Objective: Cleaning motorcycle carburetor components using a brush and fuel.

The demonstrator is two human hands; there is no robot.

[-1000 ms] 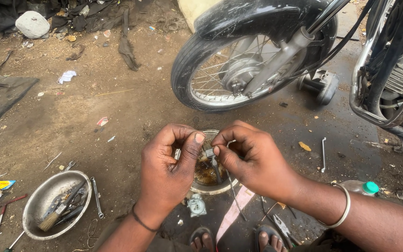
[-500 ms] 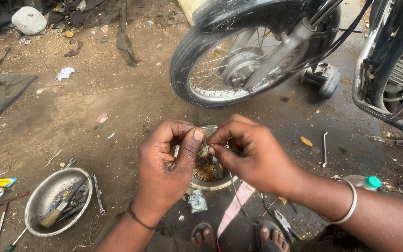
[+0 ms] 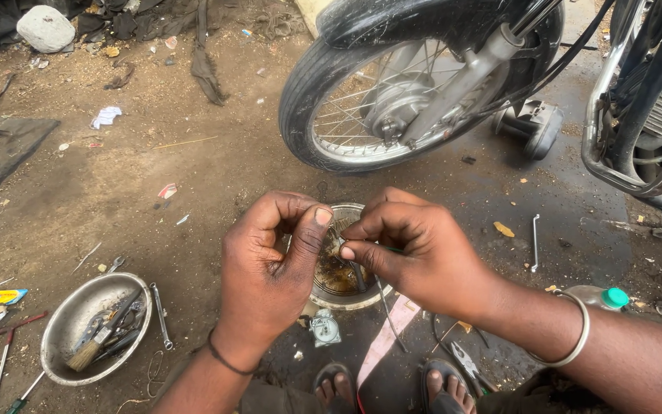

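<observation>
Nearest, 2 sandalled feet [image 3: 392, 387] stand on the oily ground beside a pink strip of cloth [image 3: 388, 345]. Just above them the left hand [image 3: 270, 272] and right hand [image 3: 415, 249] meet over a small round bowl [image 3: 346, 295] of brown, dirty liquid. The left hand's fingers curl in tightly, thumb pressed to forefinger; whatever it pinches is too small to tell. The right hand's fingertips close on a thin metal rod [image 3: 385, 307] that slants down toward the near side. At the near left sits a steel basin [image 3: 67, 326] holding a brush [image 3: 90, 349] and tools. At the right lies a bottle with a green cap [image 3: 599, 297]. Farther off stands a motorcycle's spoked wheel [image 3: 392, 100].
</observation>
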